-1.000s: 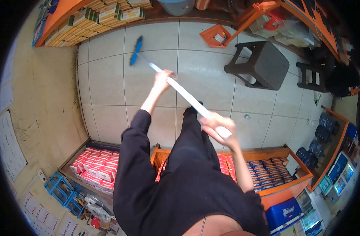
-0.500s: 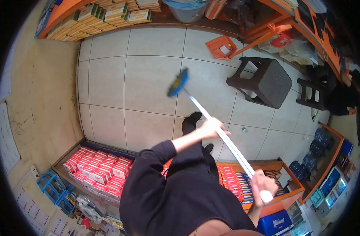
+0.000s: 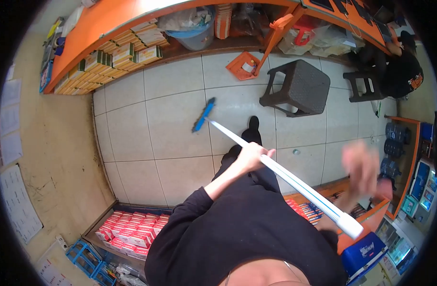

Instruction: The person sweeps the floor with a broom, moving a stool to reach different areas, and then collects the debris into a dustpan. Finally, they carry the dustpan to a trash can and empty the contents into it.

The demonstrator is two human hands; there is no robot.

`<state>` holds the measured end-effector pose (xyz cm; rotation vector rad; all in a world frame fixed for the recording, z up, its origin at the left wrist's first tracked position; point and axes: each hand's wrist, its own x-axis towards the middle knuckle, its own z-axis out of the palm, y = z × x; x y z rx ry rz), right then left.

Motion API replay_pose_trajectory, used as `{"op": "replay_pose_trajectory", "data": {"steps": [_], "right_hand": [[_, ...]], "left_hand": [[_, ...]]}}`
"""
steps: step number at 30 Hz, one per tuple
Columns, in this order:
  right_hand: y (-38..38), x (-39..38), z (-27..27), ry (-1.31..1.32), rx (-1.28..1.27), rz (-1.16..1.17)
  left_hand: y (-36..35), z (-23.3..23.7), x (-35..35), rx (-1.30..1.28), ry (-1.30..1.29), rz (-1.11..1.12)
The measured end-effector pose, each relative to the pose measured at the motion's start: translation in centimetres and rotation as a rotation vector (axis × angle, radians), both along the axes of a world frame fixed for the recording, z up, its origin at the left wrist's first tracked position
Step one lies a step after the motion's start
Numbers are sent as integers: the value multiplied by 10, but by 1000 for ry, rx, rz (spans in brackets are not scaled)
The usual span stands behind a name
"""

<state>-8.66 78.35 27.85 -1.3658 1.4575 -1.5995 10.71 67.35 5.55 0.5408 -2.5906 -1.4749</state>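
Left hand (image 3: pixel 252 157) grips broom (image 3: pixel 226 134); stool (image 3: pixel 297 86) (dark plastic) stands just beyond.

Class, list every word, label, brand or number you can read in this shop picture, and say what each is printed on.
Nothing can be read for certain.
Blue box: white lettering, blurred.
Red and white packs: print too small.
Stacked boxes under the counter: print too small.
Wall sheets: too small.
Dark shirt of a person nearby: orange mark, unreadable.
Broom handle: no lettering shows.
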Motion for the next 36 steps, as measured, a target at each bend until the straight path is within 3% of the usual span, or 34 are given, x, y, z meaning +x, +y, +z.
{"op": "replay_pose_trajectory", "data": {"steps": [1, 2, 3, 4, 7, 8, 9, 10, 13, 15, 16, 18, 22, 25, 26, 27, 29, 34, 36], "right_hand": [[-30, -19, -12, 97, 168, -248], [-64, -47, -27, 267, 242, -347], [-100, -75, -49, 705, 320, -456], [-132, -111, -78, 1020, 299, -457], [-214, -182, -149, 1069, 340, -371], [-235, -203, -169, 1182, 447, -231], [-252, -218, -181, 1294, 550, -92], [-260, -223, -186, 1199, 461, -56], [-288, -236, -188, 1114, 343, 11], [-296, -233, -191, 1370, 353, 222], [-301, -226, -197, 1358, 349, 239], [-313, -219, -206, 1169, 328, 531], [-326, -151, -181, 1112, -56, 680], [-356, -103, -148, 1222, -98, 785], [-368, -88, -139, 1192, -93, 819], [-379, -73, -135, 1163, -88, 850], [-407, -44, -137, 1145, -79, 867], [-493, 50, -156, 1106, -34, 958], [-532, 92, -166, 1001, -173, 950]], "left_hand": [[-11, -4, 3, -45, -32, 44], [-24, 0, 5, -98, -41, 81], [-36, 2, 7, -117, -49, 117], [-48, 3, 9, -136, -58, 156], [-79, 17, 18, -291, -188, 255], [-87, 20, 26, -237, -291, 326], [-94, 19, 33, -283, -221, 414], [-99, 22, 41, -329, -158, 495], [-116, 42, 59, -246, -354, 552], [-116, 38, 65, -227, -377, 614], [-116, 36, 70, -204, -386, 646], [-114, 28, 79, -214, -429, 658], [-110, 16, 114, -77, -481, 819], [-114, 21, 142, 81, -467, 1003], [-111, 1, 162, 61, -340, 1052], [-109, -19, 180, 64, -380, 1071], [-125, -3, 187, 189, -467, 1099], [-140, -27, 228, 234, -312, 1135], [-150, -24, 239, 367, -268, 1155]]}}
